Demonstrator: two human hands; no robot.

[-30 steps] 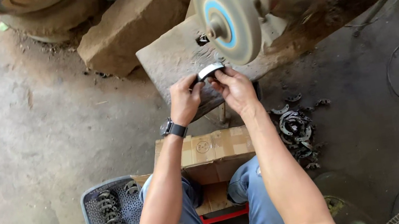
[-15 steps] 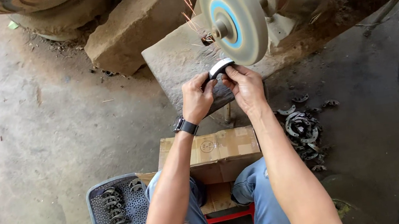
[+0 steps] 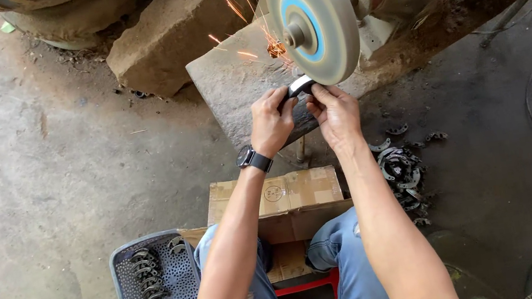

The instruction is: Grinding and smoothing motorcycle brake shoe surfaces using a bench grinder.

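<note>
Seen from the head camera, both hands are gripping one small curved metal piece [image 3: 301, 85] and pressing it against the lower edge of the grinding wheel [image 3: 313, 18], with sparks [image 3: 240, 18] flying up and to the left. The left hand [image 3: 271, 122] (a dark wristwatch [image 3: 253, 159] on its wrist) is pinching the piece's near end, while the right hand [image 3: 336, 113] is clamping the other end, fingertips nearly meeting. Below the arms a cardboard box [image 3: 280, 203] is sitting; a grey basket [image 3: 153, 287] is holding similar pieces, and a pile of them [image 3: 403, 175] is lying on the floor right of the knees.
</note>
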